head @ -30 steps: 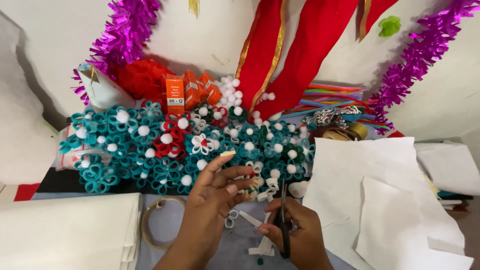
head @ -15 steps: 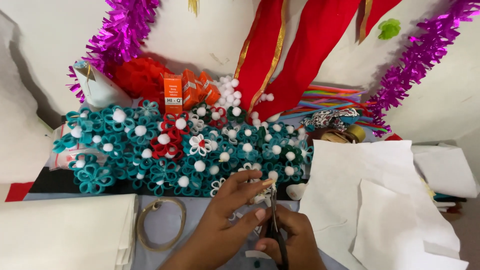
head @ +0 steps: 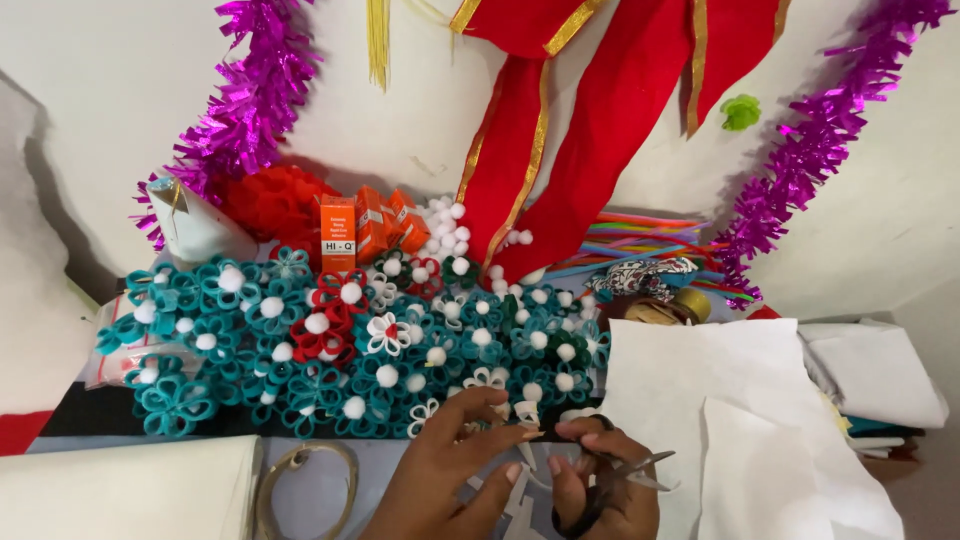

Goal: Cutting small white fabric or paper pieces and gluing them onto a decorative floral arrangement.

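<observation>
Across the worktop, from nine o'clock round to one o'clock of your hands, a wide bed of teal felt flowers with white pom-pom centres lay packed together, a few red ones among them. At twelve o'clock, a red cloth with gold trim hung against the wall, with purple tinsel to either side. At three o'clock, sheets of white felt lay overlapped. At eleven o'clock, small orange boxes stood behind the flowers, just beside a heap of loose white pom-poms.

At six o'clock, your left hand had its fingers pressed together, pinching a small white felt strip at the near edge of the flower bed. Your right hand, touching the left at the fingertips, was closed through the handles of a pair of scissors, whose blades pointed toward three o'clock, slightly parted. More white felt scraps lay under both hands.
</observation>
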